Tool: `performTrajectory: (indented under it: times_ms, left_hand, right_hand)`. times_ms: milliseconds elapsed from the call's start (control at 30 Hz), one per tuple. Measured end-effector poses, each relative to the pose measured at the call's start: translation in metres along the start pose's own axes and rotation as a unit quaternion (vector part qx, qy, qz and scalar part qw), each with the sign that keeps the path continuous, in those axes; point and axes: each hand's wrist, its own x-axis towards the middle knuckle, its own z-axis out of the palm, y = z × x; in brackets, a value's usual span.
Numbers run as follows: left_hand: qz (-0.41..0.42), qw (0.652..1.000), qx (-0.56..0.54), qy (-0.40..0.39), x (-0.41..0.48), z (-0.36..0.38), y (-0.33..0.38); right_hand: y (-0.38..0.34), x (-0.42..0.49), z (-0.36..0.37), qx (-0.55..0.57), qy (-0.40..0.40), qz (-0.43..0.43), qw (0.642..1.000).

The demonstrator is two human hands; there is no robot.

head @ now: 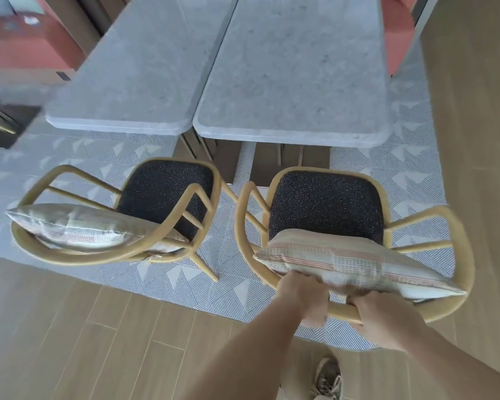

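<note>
1. The left hand [303, 298] was curled where the near edge of the pillow [352, 264] met the back rail of the right chair [462, 255]. Motion blur hid its fingers, so I could not tell whether it held cloth or wood.
2. The right hand [384, 319] was clenched round that same rail, just beside the left, with its fingertips hidden under the rail.
3. The pillow lay tilted across the back of the right chair's dark speckled seat. Its near edge overhung the rail and covered part of it.
4. A second pillow [78, 226] lay in the left chair [67, 168], partly behind that chair's curved back rail.
5. Only one shoe [328, 376] showed (cut off by the bottom edge), and both forearms ran out of the picture.
6. Two grey stone-look tables [133, 82] [295, 82] stood side by side beyond the chairs, their far ends cut off at the top. Their legs were mostly hidden under the tops.
7. The chairs stood on a pale rug [234, 278] with a striped triangle pattern, which lay on a light wood-plank floor [84, 327].
8. Red furniture [26, 44] at the top left was too blurred to make out.
</note>
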Motion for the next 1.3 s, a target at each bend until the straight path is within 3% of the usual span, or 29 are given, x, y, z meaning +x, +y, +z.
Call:
performTrajectory:
  times_ms: [600, 1300]
  left_hand:
    - [-0.032, 0.998, 0.041, 0.020, -0.049, 0.020, -0.080]
    - [-0.030, 0.999, 0.032, 0.007, -0.065, 0.025, -0.084]
  right_hand:
    - [-0.085, 0.043, -0.022, -0.030, 0.035, -0.039, 0.998]
    - [-0.101, 0.042, -0.011, -0.036, 0.042, -0.039, 0.998]
